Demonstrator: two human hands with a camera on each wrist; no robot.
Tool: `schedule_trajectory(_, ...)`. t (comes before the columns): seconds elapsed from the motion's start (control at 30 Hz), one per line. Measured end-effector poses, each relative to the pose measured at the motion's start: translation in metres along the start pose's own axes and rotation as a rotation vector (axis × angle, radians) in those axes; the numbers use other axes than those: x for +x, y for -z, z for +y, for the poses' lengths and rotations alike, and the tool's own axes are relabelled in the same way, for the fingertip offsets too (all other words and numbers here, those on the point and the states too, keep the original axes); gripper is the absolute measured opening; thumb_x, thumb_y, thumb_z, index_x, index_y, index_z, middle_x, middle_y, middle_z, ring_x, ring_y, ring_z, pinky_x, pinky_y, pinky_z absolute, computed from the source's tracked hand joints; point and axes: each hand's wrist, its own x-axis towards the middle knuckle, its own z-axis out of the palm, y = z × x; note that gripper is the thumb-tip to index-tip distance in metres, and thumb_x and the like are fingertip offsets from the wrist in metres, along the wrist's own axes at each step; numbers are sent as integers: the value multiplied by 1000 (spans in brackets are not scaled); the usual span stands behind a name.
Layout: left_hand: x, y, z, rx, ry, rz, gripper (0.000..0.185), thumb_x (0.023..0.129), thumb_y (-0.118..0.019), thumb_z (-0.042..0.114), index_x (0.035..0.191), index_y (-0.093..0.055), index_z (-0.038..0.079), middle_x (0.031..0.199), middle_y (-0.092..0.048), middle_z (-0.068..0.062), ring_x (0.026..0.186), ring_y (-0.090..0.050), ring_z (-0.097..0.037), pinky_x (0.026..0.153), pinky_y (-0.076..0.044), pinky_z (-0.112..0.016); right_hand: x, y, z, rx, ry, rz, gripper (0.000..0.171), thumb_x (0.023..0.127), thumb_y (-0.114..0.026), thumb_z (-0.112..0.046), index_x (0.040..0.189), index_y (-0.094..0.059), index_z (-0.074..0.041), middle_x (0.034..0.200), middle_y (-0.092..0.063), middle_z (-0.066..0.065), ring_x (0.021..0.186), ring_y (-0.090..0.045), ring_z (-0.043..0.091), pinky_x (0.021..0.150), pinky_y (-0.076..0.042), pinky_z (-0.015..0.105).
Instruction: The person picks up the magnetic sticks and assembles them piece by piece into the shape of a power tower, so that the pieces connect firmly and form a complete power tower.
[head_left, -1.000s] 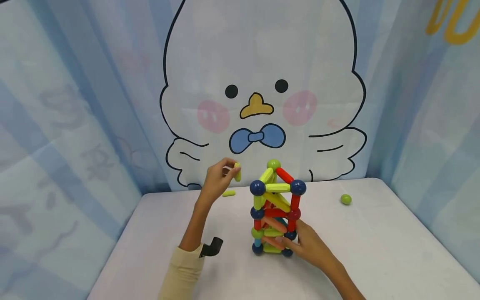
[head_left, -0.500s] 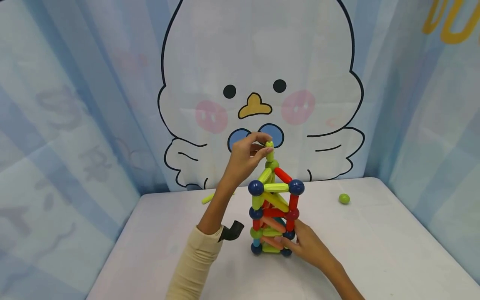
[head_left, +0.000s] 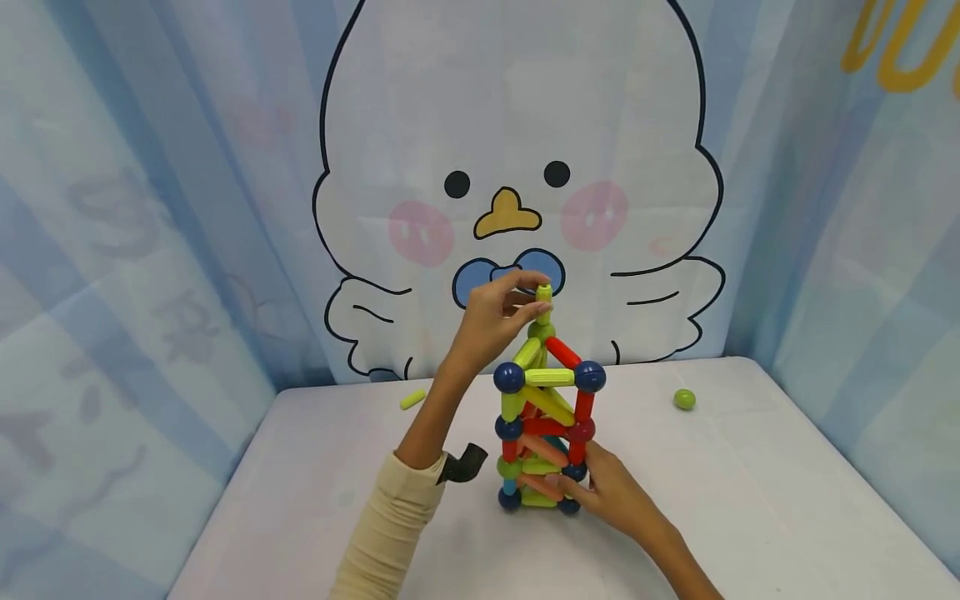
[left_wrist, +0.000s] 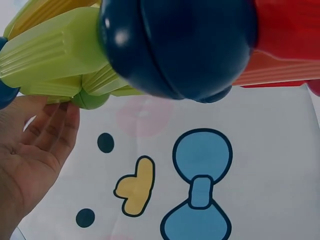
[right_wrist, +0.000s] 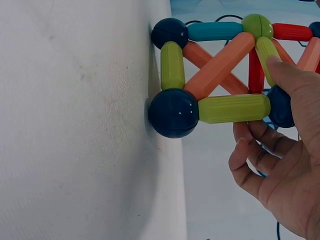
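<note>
A tower of magnetic rods and balls (head_left: 550, 377) stands upright on the table, in red, yellow-green, orange and blue. My left hand (head_left: 487, 325) pinches a short yellow-green rod (head_left: 543, 302) between thumb and fingers. That rod stands upright on the green ball (head_left: 541, 332) at the tower's peak, its lower end touching the ball. Lower down, my right hand (head_left: 621, 493) grips the tower's right side. In the right wrist view, the thumb of my right hand (right_wrist: 295, 170) lies near a dark blue ball (right_wrist: 281, 106), with the fingers behind. The left wrist view shows my left hand (left_wrist: 37, 155) partly behind the tower.
A loose yellow-green rod (head_left: 412, 399) lies near the table's back edge, left of the tower. Toward the back right sits a loose green ball (head_left: 684, 399). A printed cloth (head_left: 510, 108) hangs behind the white table (head_left: 750, 500).
My left hand has moved right and up, carrying the yellow-green rod from beside the tower onto its top ball. My right hand has stayed on the tower.
</note>
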Motion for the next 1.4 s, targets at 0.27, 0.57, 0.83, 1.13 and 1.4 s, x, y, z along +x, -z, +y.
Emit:
schedule_trajectory(0.27, -4, 5, -6, 6, -10, 28, 32, 95, -63, 13, 125, -59, 4, 108, -69, -14, 97, -71, -21, 81, -57, -23, 0, 0, 0, 4, 15, 6, 60, 88, -67, -50, 129, -49, -11, 93, -59, -3, 66, -49, 5, 58, -46, 20)
schedule_trajectory(0.57, -52, 41, -78, 258, 364, 145, 20, 98, -59, 18, 107, -68, 2, 100, -71, -14, 92, -68, -26, 81, -57, -39, 1, 3, -3, 6, -12, -6, 63, 88, -67, -51, 133, -47, -11, 99, -62, -2, 70, -50, 6, 61, -47, 19)
schedule_trajectory(0.83, -123, 50, -142, 573, 884, -81, 34, 95, -61, 15, 124, -62, -4, 122, -63, -22, 115, -60, -37, 90, -52, -50, 0, 3, -2, 2, -8, -1, 66, 89, -66, -50, 136, -46, -9, 99, -61, -1, 70, -49, 6, 59, -45, 20)
schedule_trajectory(1.13, -154, 41, -168, 756, 1025, -149, 38, 93, -66, 21, 125, -62, 0, 126, -56, -24, 117, -54, -40, 93, -49, -59, 1, 0, 0, 16, 12, 15, 62, 89, -67, -47, 133, -47, -8, 96, -60, -1, 68, -50, 8, 57, -45, 20)
schedule_trajectory(1.4, -169, 40, -179, 780, 1009, -93, 24, 90, -70, 16, 107, -67, -1, 110, -61, -19, 106, -59, -34, 86, -52, -53, 2, -2, -1, 25, -33, -2, 64, 88, -67, -50, 134, -47, -11, 94, -58, -3, 68, -49, 7, 58, -45, 20)
